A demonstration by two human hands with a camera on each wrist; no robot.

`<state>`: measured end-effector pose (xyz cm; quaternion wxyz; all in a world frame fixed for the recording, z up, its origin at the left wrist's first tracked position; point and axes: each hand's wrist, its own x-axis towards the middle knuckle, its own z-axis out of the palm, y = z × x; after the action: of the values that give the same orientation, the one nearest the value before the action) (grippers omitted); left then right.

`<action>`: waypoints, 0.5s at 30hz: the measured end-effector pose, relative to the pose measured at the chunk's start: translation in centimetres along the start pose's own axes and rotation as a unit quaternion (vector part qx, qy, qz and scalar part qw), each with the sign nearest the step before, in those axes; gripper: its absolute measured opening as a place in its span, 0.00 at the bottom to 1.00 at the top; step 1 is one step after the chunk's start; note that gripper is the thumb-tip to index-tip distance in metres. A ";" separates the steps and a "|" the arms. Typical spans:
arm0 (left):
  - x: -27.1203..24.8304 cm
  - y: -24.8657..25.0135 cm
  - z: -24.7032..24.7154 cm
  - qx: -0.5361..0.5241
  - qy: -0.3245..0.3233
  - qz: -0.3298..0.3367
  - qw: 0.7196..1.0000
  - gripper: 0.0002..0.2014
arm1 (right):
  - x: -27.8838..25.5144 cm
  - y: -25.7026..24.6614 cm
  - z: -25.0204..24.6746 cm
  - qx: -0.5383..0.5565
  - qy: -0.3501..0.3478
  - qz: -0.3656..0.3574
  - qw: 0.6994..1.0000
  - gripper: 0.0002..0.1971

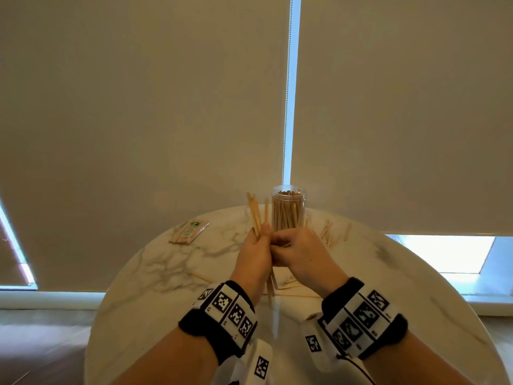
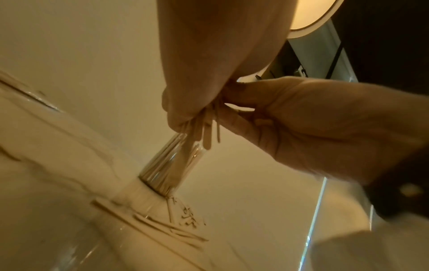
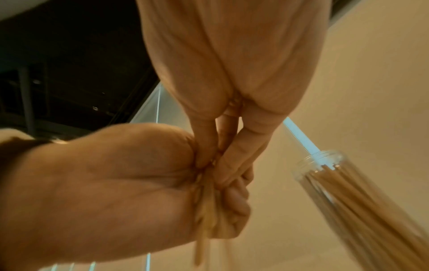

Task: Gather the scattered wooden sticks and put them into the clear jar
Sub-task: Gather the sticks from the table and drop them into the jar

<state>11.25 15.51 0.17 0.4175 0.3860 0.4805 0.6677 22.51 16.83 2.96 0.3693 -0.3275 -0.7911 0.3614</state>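
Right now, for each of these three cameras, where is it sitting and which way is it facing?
Head: worn high, faces forward and down at the marble table, both hands and banded wrists showing.
Left wrist: below the left hand, looking up along it to the bundle of sticks; right hand alongside.
Right wrist: below the right hand, facing the left.
All three share the clear jar.

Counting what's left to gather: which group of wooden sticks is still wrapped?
The flat stick bundle in clear wrap with a green label, lying on the round marble table's far left; other groups lie loose.
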 end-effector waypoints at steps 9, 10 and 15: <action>-1.6 0.3 -2.8 0.039 -0.015 -0.005 0.999 0.15 | 0.6 -1.5 -1.3 -0.057 0.144 -0.040 0.987 0.06; -2.1 0.5 -2.6 0.060 -0.042 -0.010 0.997 0.16 | 0.9 -2.1 -1.7 -0.065 0.154 -0.051 0.985 0.08; -4.9 1.8 -0.2 0.080 -0.160 -0.060 0.982 0.18 | 1.2 -4.7 -2.4 -0.111 -0.012 -0.003 0.994 0.21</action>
<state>12.46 10.59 1.25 0.4959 0.4910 0.4814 0.5304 22.72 16.09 8.32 0.3222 -0.3592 -0.8318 0.2743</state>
